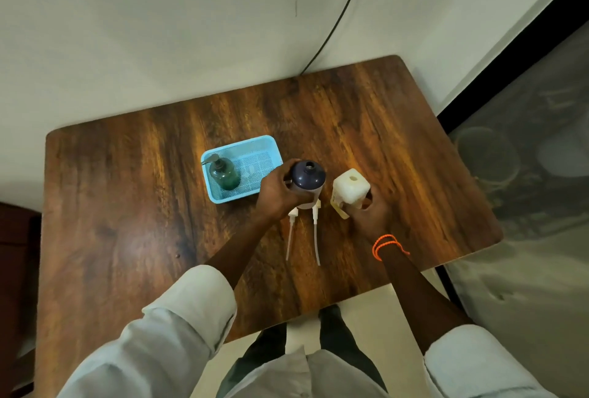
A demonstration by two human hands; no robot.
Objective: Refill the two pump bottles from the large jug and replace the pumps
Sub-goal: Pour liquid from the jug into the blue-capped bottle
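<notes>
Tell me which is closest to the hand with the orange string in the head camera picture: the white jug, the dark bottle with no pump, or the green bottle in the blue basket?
From the right hand:
1. White jug: the hand is holding it.
2. Dark bottle: just to the left, held in the left hand.
3. Green bottle: farthest left, standing in the blue basket.

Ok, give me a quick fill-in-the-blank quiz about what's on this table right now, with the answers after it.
1. The green pump bottle stands inside the ____ basket.
2. The left hand grips the dark bottle, whose neck is open with no ____ on it.
3. Two loose pumps lie on the wooden ____.
4. The right hand, with an ____ cord on its wrist, holds the white jug.

Answers: blue; pump; table; orange
</notes>
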